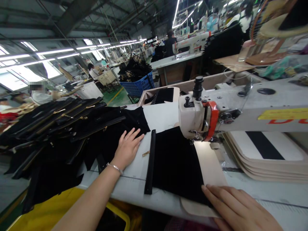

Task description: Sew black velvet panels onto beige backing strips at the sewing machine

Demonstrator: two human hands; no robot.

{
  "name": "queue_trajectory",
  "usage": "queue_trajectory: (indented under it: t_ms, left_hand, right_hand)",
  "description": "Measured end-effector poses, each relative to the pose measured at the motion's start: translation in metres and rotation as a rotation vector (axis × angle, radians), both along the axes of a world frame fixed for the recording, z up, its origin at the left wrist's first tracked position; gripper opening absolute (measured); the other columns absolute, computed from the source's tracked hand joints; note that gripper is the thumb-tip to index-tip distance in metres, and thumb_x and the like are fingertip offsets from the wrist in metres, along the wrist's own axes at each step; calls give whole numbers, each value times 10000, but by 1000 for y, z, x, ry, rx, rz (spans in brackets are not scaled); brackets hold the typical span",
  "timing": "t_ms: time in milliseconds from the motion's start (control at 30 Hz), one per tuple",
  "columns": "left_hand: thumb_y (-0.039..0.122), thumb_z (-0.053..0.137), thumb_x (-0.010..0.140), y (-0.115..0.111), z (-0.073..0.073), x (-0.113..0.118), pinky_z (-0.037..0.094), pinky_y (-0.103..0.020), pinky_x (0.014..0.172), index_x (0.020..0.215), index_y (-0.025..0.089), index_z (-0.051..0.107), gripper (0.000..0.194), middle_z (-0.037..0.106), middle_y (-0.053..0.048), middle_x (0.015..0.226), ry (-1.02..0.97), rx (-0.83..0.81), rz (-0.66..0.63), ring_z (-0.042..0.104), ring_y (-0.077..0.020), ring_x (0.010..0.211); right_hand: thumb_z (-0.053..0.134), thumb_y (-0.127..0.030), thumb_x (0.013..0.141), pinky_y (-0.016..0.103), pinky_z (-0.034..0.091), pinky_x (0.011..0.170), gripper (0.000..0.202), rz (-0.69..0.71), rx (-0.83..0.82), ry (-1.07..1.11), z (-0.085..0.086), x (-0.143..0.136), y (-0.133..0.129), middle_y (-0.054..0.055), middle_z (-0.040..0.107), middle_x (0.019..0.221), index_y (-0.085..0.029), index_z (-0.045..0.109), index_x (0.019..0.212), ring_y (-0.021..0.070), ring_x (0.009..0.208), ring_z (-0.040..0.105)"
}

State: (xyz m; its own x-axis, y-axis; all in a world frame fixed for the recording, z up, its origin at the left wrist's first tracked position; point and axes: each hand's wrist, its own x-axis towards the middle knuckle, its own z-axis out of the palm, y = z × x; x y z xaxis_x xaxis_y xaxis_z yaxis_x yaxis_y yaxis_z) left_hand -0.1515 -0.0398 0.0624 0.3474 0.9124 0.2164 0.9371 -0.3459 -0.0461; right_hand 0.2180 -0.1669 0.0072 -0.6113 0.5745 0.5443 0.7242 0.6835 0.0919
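My left hand [127, 147] lies flat with its fingers spread, its tips by the edge of a black fabric piece [137, 118] on the white table. My right hand [238, 205] grips the near edge of a beige panel [213, 163], fingers together on top and the thumb low at its edge. A black fabric piece [176, 163] lies over this panel, with a black zipper strip [150, 163] along its left side and a gold zipper pull [145, 154] beside it. The sewing machine's head [192, 115] stands over the far right edge of the black piece; the needle is hard to make out.
Black zippered pieces [60, 128] are heaped at the left. Stacked beige panels [262, 160] lie under the machine arm [252, 102]. Below the table's front edge sits a yellow bin [55, 208]. A blue crate [139, 85] stands beyond, and other people work farther back.
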Motion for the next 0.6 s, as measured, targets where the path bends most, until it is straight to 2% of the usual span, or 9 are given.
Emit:
queue_trajectory:
  t_ms: [67,100,167,233,267,333,400,500,600]
  left_hand:
    - [241,385,994,-21,9,21,205,-549,1178,1351,232,493,373,458,-45,1454,-142,-29,-36,316,-237,1408]
    - [268,406,991,-35,12,36,239,-510,1182,1363,229,473,380,438,-43,1467,-209,-42,-104,323,-224,1404]
    - [317,490,956,-67,11,68,319,-418,1168,1371,223,452,427,435,-53,1465,-279,-87,-370,357,-206,1383]
    - [333,528,939,-94,3,98,315,-421,1172,1336,181,488,427,514,-75,1398,-227,-121,-648,385,-223,1363]
    - [292,511,951,-103,-4,110,311,-412,1172,1301,167,519,372,551,-70,1361,-211,-117,-714,418,-214,1337]
    - [223,468,975,-111,-16,125,311,-390,1166,1248,160,559,294,603,-45,1301,-209,-133,-748,471,-185,1281]
    - [189,443,990,-109,-23,128,347,-361,1129,1216,174,579,264,630,-19,1261,-250,-164,-734,508,-161,1220]
    - [187,457,988,-100,-22,121,444,-336,980,1192,180,594,246,655,-14,1215,-282,-200,-742,551,-162,1079]
    - [170,467,978,-96,-18,115,465,-315,873,1205,189,589,258,655,-25,1206,-262,-225,-738,553,-157,990]
  right_hand:
    - [437,-314,911,324,510,766,366,-22,-34,25,8,-4,0,34,707,1040,-165,638,1178,173,872,647]
    - [445,-334,909,320,517,762,367,-35,-53,44,11,-6,-1,34,708,1027,-165,644,1167,172,869,648]
    - [484,-388,891,316,529,747,384,-52,-83,74,16,-7,-2,44,709,1007,-157,651,1148,177,863,650]
    - [525,-403,872,310,537,741,382,-50,-121,77,18,-7,-3,53,706,1000,-156,653,1135,177,863,649]
    - [539,-387,871,303,537,751,373,-41,-145,67,18,-6,-4,54,703,1010,-158,646,1145,173,873,647]
    - [554,-330,876,293,529,801,365,-23,-201,50,16,-3,-5,51,691,1064,-168,617,1197,162,924,637]
    - [571,-290,875,297,510,855,397,-8,-242,46,12,-1,-7,51,671,1134,-182,580,1257,159,993,618]
    - [591,-291,870,330,487,880,436,-1,-268,55,8,-3,-10,53,654,1186,-207,552,1295,171,1032,602]
    - [596,-283,867,357,458,901,458,-20,-257,57,6,-7,-12,59,650,1199,-193,535,1312,174,1030,600]
